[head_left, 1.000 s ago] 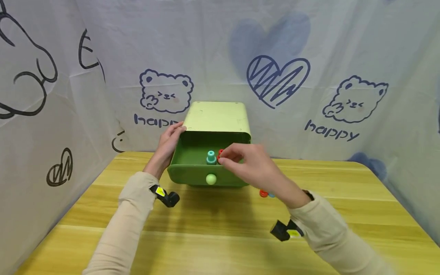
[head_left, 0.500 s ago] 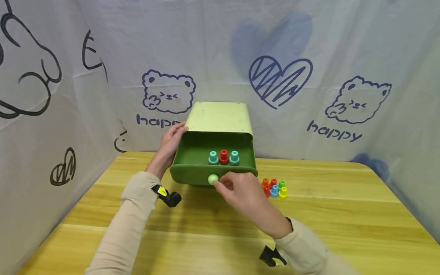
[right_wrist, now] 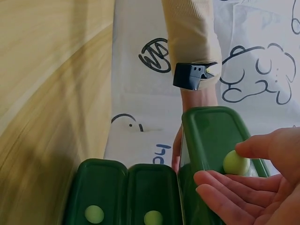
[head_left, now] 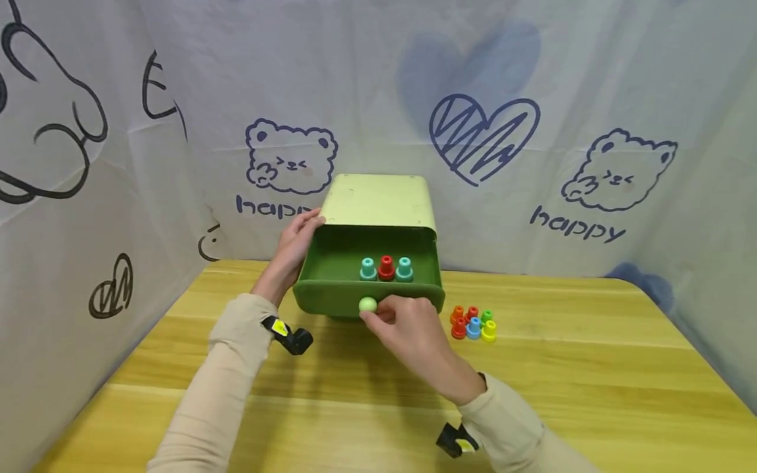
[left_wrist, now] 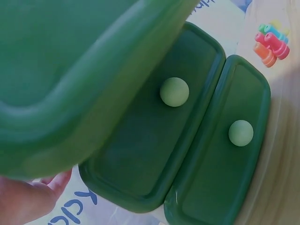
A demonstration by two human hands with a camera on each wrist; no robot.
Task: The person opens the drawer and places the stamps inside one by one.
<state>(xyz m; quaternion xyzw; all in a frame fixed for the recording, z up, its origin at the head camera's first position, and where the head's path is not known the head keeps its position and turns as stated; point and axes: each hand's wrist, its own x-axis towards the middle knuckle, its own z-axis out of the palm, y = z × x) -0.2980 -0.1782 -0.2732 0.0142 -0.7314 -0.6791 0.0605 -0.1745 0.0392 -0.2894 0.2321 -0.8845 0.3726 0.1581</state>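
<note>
One green drawer (head_left: 325,298), pulled out at six o'clock of the cabinet (head_left: 378,200); its pale knob (head_left: 367,304) pinched by the right hand (head_left: 416,328). Left hand (head_left: 292,246): extended fingers against the cabinet, nine o'clock. Three upright pegs (head_left: 386,270) inside. Six small pegs (head_left: 474,328) on the table (head_left: 603,368), four o'clock.

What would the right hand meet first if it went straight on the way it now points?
Most likely the drawer: the right hand pinches the knob on its front, so that front seems next in line. How much gap lies between is unclear.
</note>
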